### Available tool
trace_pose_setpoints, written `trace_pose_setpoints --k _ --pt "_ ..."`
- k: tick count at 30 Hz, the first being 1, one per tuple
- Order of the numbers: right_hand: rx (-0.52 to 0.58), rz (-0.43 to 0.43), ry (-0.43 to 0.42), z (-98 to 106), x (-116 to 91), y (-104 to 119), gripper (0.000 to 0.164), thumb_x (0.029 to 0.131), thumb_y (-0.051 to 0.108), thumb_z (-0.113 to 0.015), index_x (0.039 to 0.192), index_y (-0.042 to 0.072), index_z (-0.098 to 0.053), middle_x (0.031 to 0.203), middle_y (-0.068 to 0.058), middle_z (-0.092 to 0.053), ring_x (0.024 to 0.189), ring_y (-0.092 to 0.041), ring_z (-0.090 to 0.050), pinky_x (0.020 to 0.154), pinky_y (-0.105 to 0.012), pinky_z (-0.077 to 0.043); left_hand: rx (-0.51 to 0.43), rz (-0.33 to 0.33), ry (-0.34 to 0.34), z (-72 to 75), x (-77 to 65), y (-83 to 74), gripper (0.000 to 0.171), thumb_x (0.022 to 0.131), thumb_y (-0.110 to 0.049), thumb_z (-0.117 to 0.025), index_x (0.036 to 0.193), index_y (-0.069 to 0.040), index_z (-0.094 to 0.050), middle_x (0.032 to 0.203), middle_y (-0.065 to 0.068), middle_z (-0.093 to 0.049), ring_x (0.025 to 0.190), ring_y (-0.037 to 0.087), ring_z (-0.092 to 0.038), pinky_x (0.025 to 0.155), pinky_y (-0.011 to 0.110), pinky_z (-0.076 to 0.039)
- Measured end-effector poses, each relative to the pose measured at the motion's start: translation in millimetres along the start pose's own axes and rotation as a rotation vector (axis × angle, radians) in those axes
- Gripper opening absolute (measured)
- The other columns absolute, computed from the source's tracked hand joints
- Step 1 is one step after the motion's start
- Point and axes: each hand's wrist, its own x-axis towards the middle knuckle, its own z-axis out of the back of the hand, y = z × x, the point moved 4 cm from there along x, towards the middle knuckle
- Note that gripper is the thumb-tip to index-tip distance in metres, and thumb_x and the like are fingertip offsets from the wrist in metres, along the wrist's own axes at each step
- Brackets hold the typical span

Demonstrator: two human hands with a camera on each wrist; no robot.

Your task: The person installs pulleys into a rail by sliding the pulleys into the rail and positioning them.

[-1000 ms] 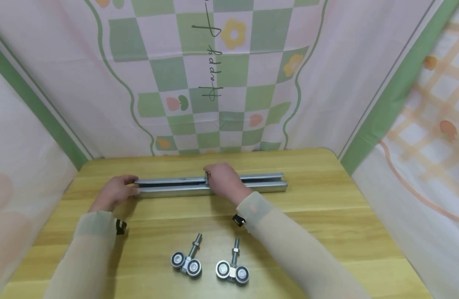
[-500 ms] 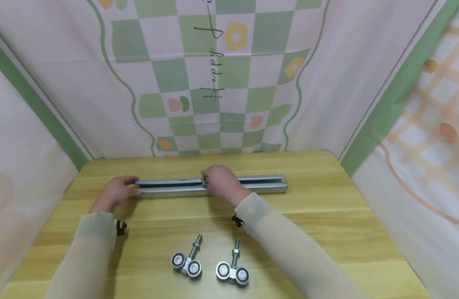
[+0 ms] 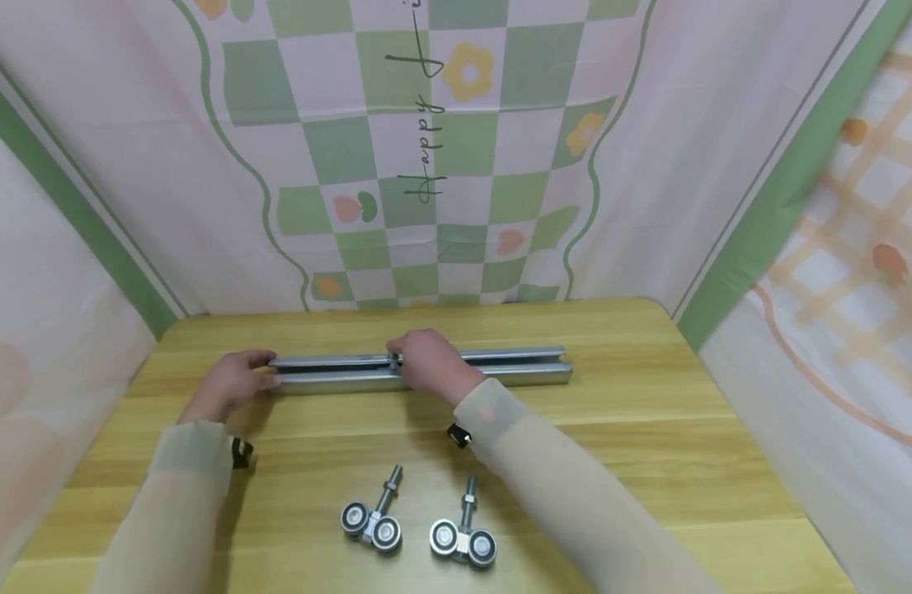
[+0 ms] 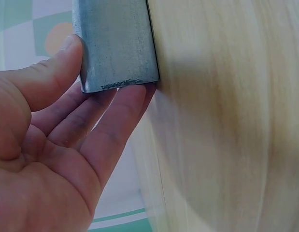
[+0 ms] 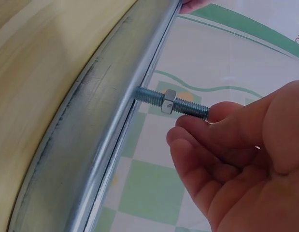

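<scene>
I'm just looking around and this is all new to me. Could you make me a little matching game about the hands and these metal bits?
Column one
1. left hand
2. right hand
3. metal rail
4. two wheeled pieces

Column two
A. pinching a threaded bolt
B. lying on the table, nearest the head camera
C. touching the rail's end
D. has a long slot with the bolt sticking out

Right pairs: 1-C, 2-A, 3-D, 4-B

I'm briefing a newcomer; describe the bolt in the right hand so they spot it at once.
On the wooden table, find the long slotted metal rail. Left of its middle, the right hand pinches a threaded bolt. Unlike those on the two roller trolleys nearer the person, it juts from the rail.
</scene>
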Motion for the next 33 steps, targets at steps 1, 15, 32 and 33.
trace_pose_setpoints --k 1,15,32,33 --pt "0.003 -0.004 0.005 0 0 1 0.052 0.09 -0.008 -0.053 0.139 0.01 -0.059 0.133 -0.006 -0.063 0.117 -0.023 -0.06 0.094 -0.033 -0.051 0.002 0.001 -0.001 -0.4 0.0 0.3 0.061 0.098 -0.026 -0.065 0.147 0.003 -0.043 0.15 0.03 -0.036 0.136 0.053 -0.029 0.107 0.067 -0.025" --pt "-0.073 0.013 0.065 -4 9 17 0.052 0.097 -0.003 -0.05 0.145 0.016 -0.054 0.138 -0.002 -0.059 0.1 -0.015 -0.064 0.078 -0.025 -0.051 0.005 0.005 -0.009 -0.6 -1.1 -2.6 0.062 0.098 -0.026 -0.064 0.147 0.004 -0.042 0.151 0.03 -0.035 0.137 0.052 -0.028 0.108 0.066 -0.025" --pt "-0.135 0.079 0.079 -15 30 47 0.05 0.101 0.001 -0.049 0.148 0.018 -0.05 0.14 0.0 -0.058 0.104 -0.017 -0.066 0.088 -0.025 -0.052 -0.014 -0.005 -0.01 -1.8 1.0 1.3 0.061 0.098 -0.024 -0.064 0.147 0.004 -0.042 0.151 0.03 -0.036 0.138 0.051 -0.028 0.108 0.065 -0.025" --pt "-0.134 0.076 0.083 -16 31 49 0.05 0.101 0.001 -0.049 0.148 0.018 -0.049 0.14 0.0 -0.057 0.103 -0.016 -0.066 0.087 -0.024 -0.052 -0.02 -0.004 -0.01 -2.0 1.1 1.7 0.061 0.098 -0.023 -0.064 0.148 0.004 -0.042 0.151 0.029 -0.035 0.138 0.051 -0.028 0.108 0.065 -0.025"
